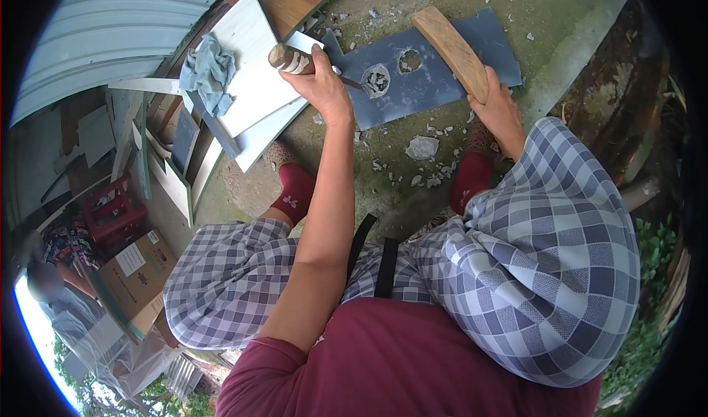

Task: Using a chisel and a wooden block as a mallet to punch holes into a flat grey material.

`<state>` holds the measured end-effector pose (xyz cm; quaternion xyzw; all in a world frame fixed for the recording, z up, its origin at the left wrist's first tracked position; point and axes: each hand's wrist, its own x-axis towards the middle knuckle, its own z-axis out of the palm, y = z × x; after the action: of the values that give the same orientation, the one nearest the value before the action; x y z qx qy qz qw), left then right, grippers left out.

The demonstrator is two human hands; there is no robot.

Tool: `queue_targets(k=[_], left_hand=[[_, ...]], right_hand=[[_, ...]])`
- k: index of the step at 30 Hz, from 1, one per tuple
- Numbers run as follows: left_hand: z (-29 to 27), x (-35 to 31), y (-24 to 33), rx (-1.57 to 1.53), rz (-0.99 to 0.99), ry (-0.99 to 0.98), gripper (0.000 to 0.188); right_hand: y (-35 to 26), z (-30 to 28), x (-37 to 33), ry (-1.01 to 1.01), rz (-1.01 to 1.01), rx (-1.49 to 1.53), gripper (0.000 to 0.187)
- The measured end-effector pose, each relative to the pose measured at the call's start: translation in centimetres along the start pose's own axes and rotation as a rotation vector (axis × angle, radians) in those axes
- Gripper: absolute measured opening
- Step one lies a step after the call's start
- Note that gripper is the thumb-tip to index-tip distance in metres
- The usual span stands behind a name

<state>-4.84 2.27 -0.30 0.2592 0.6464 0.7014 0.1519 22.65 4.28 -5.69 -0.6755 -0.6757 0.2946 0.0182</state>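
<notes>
My left hand (323,89) is closed around the worn wooden handle of a chisel (292,59). The chisel's metal blade slants down to the right, its end by the ragged left hole in a dark blue-grey board (461,41). A second rough hole (408,61) lies just right of the first, and ground shows through it. In my right hand (501,115) is the near end of a thick wooden block (451,48), tilted over the board's right half. Whether the block touches the board I cannot tell.
White chips (422,148) litter the concrete between my feet. To the left, white panels (251,63) lie stacked with a blue-grey cloth (209,74) on them. Farther left are board offcuts, a red plastic stool (113,210), a cardboard box (133,273) and another person (66,247).
</notes>
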Motion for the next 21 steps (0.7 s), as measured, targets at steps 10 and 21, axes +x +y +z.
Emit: queue_targets(k=[10,21], left_hand=[[0.09,0.03,-0.65,-0.044,-0.013,-0.008,0.040],[0.04,-0.52,-0.24,-0.060,-0.036,0.010,0.024]], right_hand=[[-0.06,0.05,-0.04,-0.009,0.026,-0.005,0.076],[-0.22,-0.15,-0.19,-0.009,0.019,-0.013,0.077]])
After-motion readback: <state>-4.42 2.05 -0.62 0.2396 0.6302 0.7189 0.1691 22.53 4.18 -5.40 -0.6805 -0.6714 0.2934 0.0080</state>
